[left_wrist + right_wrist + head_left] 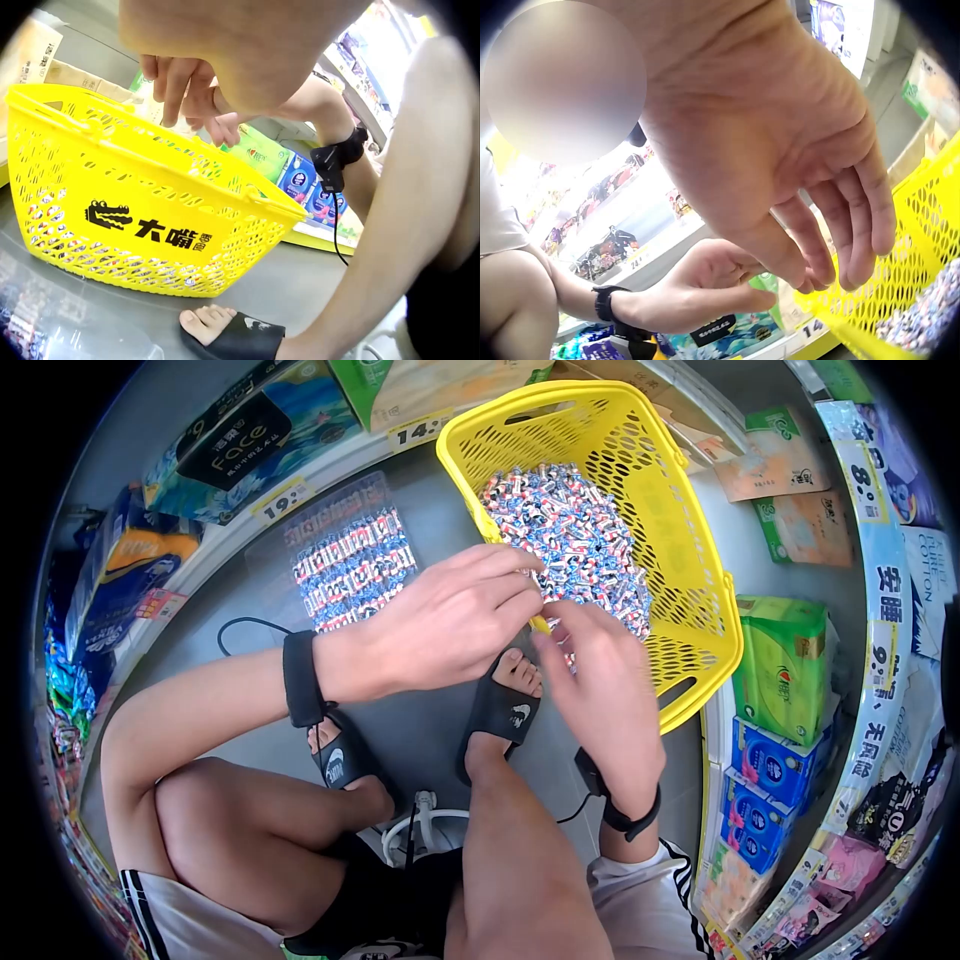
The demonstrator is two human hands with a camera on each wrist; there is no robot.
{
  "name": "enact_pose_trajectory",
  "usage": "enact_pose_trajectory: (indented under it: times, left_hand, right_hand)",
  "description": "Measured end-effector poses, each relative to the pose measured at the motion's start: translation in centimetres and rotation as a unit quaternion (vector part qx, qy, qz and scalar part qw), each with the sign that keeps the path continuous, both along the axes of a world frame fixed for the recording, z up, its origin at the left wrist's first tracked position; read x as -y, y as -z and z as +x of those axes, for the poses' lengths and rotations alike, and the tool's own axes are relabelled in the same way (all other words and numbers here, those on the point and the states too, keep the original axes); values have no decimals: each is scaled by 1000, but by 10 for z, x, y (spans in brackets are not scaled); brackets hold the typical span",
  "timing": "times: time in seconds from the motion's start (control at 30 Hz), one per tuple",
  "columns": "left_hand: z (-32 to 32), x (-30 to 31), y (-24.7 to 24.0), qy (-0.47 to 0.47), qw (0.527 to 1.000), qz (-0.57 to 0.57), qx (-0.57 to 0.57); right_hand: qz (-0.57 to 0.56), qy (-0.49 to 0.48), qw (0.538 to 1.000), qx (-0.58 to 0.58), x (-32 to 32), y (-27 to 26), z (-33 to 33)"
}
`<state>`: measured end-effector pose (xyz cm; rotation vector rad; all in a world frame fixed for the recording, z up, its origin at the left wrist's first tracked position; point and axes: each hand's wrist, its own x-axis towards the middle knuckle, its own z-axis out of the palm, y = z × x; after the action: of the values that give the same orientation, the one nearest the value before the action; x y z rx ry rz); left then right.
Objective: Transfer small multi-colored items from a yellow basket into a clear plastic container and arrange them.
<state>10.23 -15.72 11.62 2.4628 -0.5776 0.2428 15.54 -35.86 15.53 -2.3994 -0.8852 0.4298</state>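
Both hands hover close together over the near left rim of a yellow plastic basket (690, 550). A heap of small candies (570, 525) in blue, red and white wrappers lies in it. My left hand (465, 615) reaches in from the left, its fingers bent loosely toward the rim. From the near side comes my right hand (600, 670), slightly blurred; its fingers (855, 232) hang relaxed in the right wrist view. No held object shows in either hand. Left of the basket, a clear plastic box (350, 560) holds rows of similar candies.
Shelves with tissue packs surround the floor, including a green pack (785, 670) and blue packs (765, 760) at the right. A dark blue tissue box (250, 440) stands at the back left. Sandalled feet (500, 705) are close to the basket. A white cable (425, 820) lies between the legs.
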Motion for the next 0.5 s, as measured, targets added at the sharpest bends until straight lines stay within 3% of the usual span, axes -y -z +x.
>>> enact_pose_trajectory:
  times: [0.1, 0.3, 0.4, 0.5]
  left_hand:
    - [20, 9, 5, -1, 999, 40, 37]
    - [51, 22, 27, 15, 998, 60, 7]
    - [62, 31, 29, 27, 983, 0, -184]
    - [70, 42, 48, 11, 990, -23, -140]
  right_hand:
    - [4, 13, 996, 85, 14, -3, 20]
    - [-55, 44, 993, 99, 35, 19, 58]
    - [-95, 39, 991, 90, 46, 49, 83]
    - [-97, 42, 993, 46, 47, 73, 101]
